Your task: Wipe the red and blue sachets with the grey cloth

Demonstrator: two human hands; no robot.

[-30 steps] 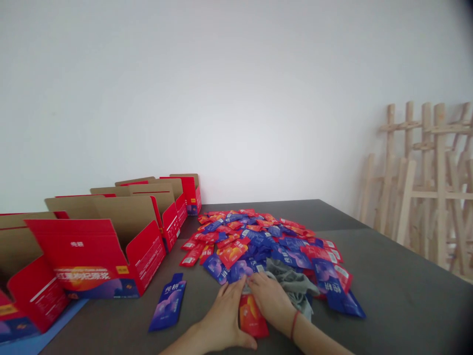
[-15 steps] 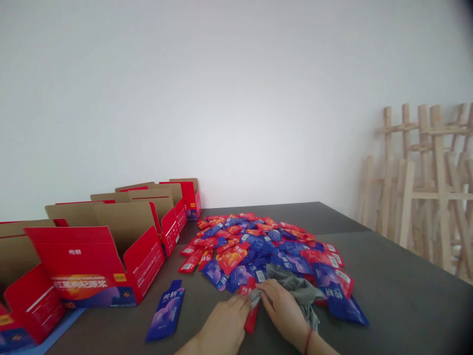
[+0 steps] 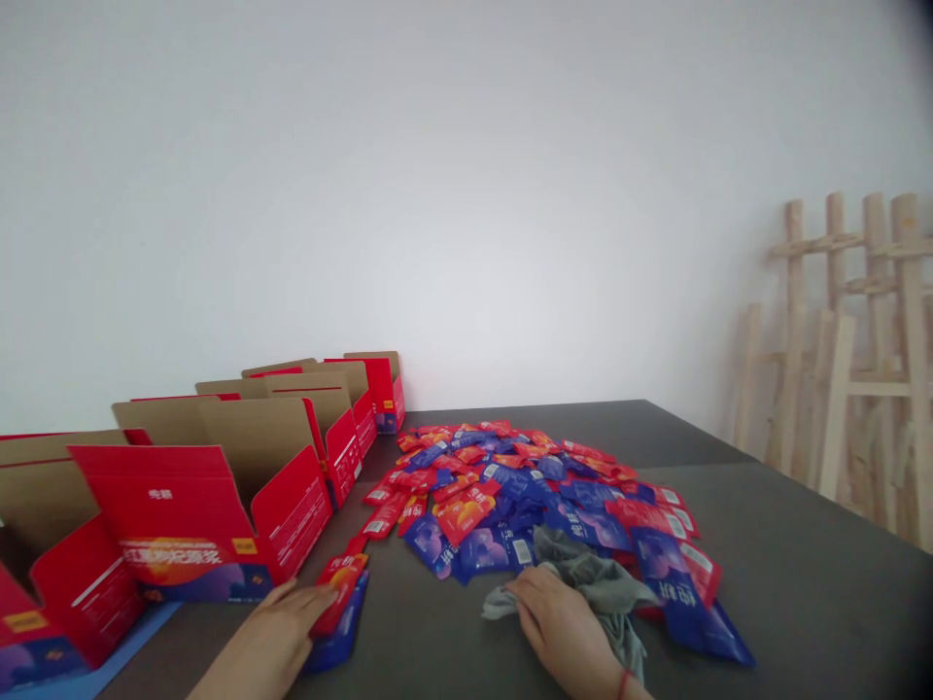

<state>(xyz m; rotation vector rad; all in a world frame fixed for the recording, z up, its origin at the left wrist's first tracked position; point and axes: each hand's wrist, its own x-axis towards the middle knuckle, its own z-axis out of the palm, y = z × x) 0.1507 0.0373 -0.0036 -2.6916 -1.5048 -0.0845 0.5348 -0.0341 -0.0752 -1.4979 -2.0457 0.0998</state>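
Observation:
My left hand [image 3: 277, 632] grips the side of a red pouch [image 3: 340, 586], its fingers closed on the edge. That pouch lies over a blue pouch [image 3: 341, 642], covering most of it. On the table to the right, my right hand [image 3: 560, 614] is closed on a crumpled grey cloth [image 3: 602, 576], part of which sticks out past the fingertips. Just beyond the cloth spreads a heap of red and blue pouches [image 3: 510, 486], some overlapping and several with white barcode labels showing.
Open red cartons [image 3: 175, 515] with brown insides stand in a row along the left, the nearest on a blue sheet [image 3: 138, 651]. A dark table [image 3: 415, 642] bears everything. Wooden easels [image 3: 838, 369] lean near the white wall at right.
My left hand has moved left with the red pouch, from beside the cloth to over the blue pouch. My right hand stays on the cloth. The view has shifted slightly.

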